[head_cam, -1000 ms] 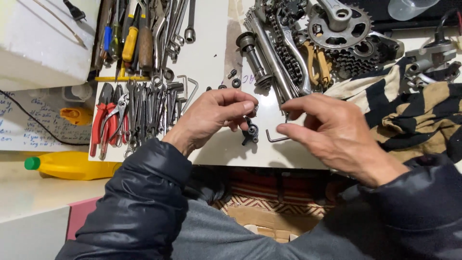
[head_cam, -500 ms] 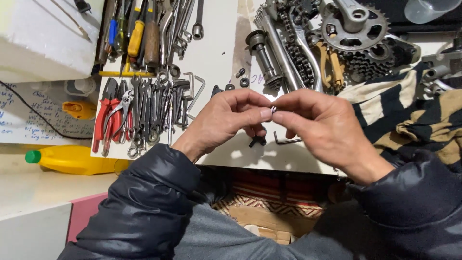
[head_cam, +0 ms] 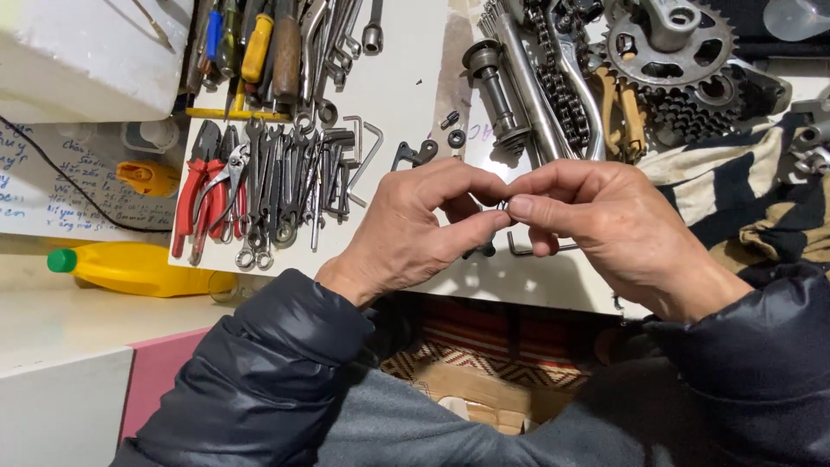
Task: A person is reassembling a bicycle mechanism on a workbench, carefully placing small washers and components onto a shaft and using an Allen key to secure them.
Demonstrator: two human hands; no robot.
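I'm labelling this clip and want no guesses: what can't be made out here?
Head view only:
- Small part pinched between left hand and right hand: fingertips cover it.
- Bent metal key on the white board: right hand hides part.
- Gear: top edge cuts it off.
- Yellow bottle: board overlaps one end.

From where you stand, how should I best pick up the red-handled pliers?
Grip the red-handled pliers by their two red handles, coming from the near edge of the white board. The handles point toward you and lie free, while the jaws sit far, beside the wrenches.
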